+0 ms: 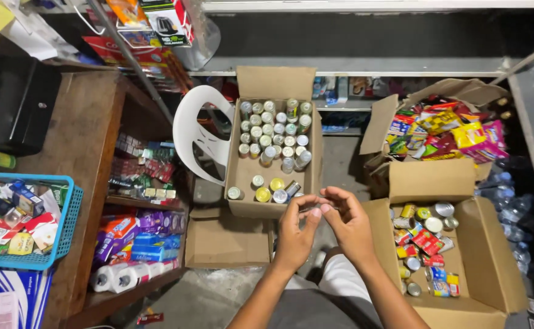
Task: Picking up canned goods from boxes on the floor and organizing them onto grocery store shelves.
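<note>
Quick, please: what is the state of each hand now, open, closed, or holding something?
Left hand: fingers pinched shut on a small thin thing; its kind cannot be told.
Right hand: fingertips pinched on the same small thing, above the cardboard box of cans.

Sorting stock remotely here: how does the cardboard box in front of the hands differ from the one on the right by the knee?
The middle box holds mostly upright round cans in rows, with bare floor near its front. The right box holds a jumble of cans and colourful packets. The middle box sits on a white chair; what the right box rests on is hidden. Both are open brown cardboard.
</note>
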